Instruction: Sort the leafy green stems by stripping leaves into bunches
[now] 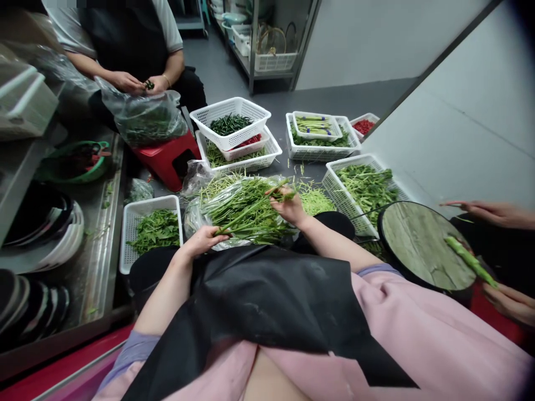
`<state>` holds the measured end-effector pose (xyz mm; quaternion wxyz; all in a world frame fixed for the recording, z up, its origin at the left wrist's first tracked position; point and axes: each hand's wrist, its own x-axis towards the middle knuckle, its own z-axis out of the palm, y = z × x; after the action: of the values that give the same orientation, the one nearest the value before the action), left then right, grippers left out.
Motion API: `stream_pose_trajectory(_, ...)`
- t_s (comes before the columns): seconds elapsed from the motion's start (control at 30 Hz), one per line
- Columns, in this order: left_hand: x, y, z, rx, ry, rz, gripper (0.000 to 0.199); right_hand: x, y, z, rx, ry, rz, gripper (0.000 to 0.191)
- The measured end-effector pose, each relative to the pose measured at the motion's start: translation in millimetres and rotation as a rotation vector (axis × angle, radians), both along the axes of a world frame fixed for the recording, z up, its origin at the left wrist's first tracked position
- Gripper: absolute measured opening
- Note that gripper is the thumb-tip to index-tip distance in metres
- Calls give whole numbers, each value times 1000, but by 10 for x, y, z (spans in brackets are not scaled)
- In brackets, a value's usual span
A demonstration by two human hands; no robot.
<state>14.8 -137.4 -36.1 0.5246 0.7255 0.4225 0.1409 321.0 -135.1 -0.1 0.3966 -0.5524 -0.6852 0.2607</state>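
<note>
My left hand (pixel 204 239) is closed round the lower end of a green leafy stalk (pixel 244 216), at the near left edge of a plastic bag of greens (pixel 234 203). The upper, leafy end of that stalk is pinched by my right hand (pixel 289 206), held above the bag's right side. Long green stems fill the bag between and beneath both hands. Pale cut stems (pixel 313 200) lie in a pile just beyond my right hand. A white basket of leafy greens (pixel 124 234) stands left of my left hand.
Stacked white baskets (pixel 200 142) with green and red vegetables stand ahead; another basket (pixel 330 178) is at right. A person's hands hold a stalk beside a round board (pixel 426 245). Another person sits behind a red stool (pixel 161 161). Metal shelving (pixel 96 267) holds plates at left.
</note>
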Motion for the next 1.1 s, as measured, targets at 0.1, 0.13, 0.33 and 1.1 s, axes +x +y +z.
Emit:
stream_pose_trajectory(0.1, 9, -2, -9, 1, -9, -2, 53, -78, -15, -40, -28, 257, -65, 14)
stream_pose_trajectory(0.13, 12, -4, -10, 2, -16, 4, 53, -113, -19, -60, -75, 401, -76, 13)
stream_pose_trajectory(0.33, 1, -36, 55, -26, -36, 54, 49, 3, 147, -68, -226, 932, -204, 19)
stream_pose_trajectory(1.1, -52, 6, 28, 33, 28, 15, 43, 250, 130, 384, -527, 1042, 174, 29)
